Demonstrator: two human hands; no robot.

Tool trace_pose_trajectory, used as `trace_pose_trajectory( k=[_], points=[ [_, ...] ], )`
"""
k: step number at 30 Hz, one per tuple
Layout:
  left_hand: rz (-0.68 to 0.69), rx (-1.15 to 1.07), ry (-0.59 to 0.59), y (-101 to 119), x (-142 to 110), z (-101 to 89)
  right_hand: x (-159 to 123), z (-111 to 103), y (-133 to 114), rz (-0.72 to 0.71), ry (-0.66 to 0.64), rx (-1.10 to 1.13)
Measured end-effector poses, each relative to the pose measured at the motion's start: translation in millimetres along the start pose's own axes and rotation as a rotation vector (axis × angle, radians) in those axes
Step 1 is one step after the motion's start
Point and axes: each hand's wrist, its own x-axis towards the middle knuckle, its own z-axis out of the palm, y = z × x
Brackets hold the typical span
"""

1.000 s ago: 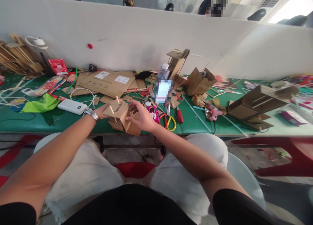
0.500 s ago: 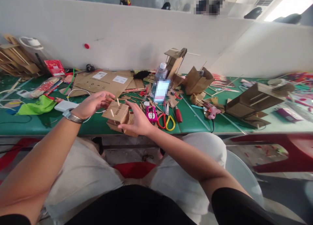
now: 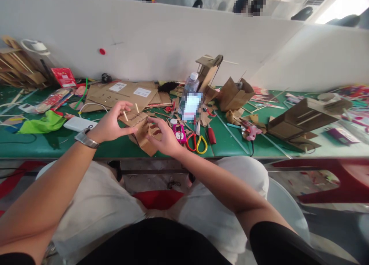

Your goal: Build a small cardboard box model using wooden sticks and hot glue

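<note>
A small brown cardboard box [image 3: 142, 136] with printed letters sits at the table's near edge, one corner turned towards me. Two pale wooden sticks poke up from its top, a left stick [image 3: 125, 116] and a right stick [image 3: 137, 108]. My left hand [image 3: 112, 123] is curved round the box's left side, thumb on the near face and fingers behind the left stick. On the right side, my right hand [image 3: 164, 137] grips the box between thumb and fingers. The box hides some fingertips.
Just right of the box lie a pink gadget [image 3: 179, 133], scissors [image 3: 198, 142] and a red-handled tool [image 3: 211, 135]. A bottle [image 3: 190, 86], a phone [image 3: 191, 105] and a pink glue gun [image 3: 251, 131] are farther off. A white power bank [image 3: 79, 124] rests by my left wrist.
The box has turned, so a corner now faces me. My left hand has come from over its far side to its left side, thumb against it. The right hand still grips the box.
</note>
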Motion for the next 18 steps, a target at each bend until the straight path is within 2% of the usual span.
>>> trace_pose_trajectory(
  k=[3,7,10,13,18],
  points=[
    [-0.010,-0.006,0.018,-5.1,-0.9,-8.4,0.3,-2.0,1.3,-0.022,-0.038,-0.017],
    [-0.049,-0.300,0.046,-6.1,-0.9,-13.1,4.2,-4.6,5.1,-0.017,-0.026,0.002],
    [-0.053,-0.527,0.085,2.0,-1.1,-8.9,9.0,-7.4,5.7,0.028,-0.012,0.055],
    [-0.079,-0.650,0.102,10.8,-0.7,-0.5,12.8,-9.1,4.4,0.082,-0.026,0.137],
    [-0.071,-0.781,0.033,10.5,3.4,12.0,18.6,-8.4,4.9,0.218,0.002,0.320]
  ],
)
